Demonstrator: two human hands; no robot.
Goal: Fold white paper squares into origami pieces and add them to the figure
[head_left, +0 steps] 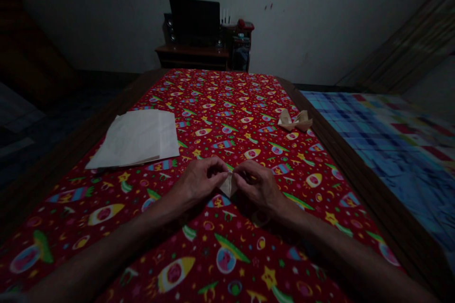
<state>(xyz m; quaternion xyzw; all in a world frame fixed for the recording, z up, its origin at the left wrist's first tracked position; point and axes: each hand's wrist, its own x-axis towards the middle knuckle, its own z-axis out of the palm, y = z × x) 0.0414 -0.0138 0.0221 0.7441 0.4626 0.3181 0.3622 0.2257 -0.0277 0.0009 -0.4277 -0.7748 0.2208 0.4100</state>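
Note:
A small folded piece of paper [228, 188] is pinched between my two hands near the middle of the table, its point towards me. My left hand [201, 177] grips its left side between thumb and fingers. On the other side, my right hand [259, 183] pinches it the same way, and the fingertips of both hands nearly meet. Fingers cover much of the paper's upper part. To the left lies a stack of pale paper sheets [142, 137]. Folded paper shapes [295, 120] stand at the right side of the table.
A red cloth with rockets and stars [227, 99] covers the table, whose dark wooden edge [313, 113] shows on both sides. Beyond stand a monitor [195, 21] and a red telephone [246, 24]. A blue checked bedspread [362, 137] lies at right.

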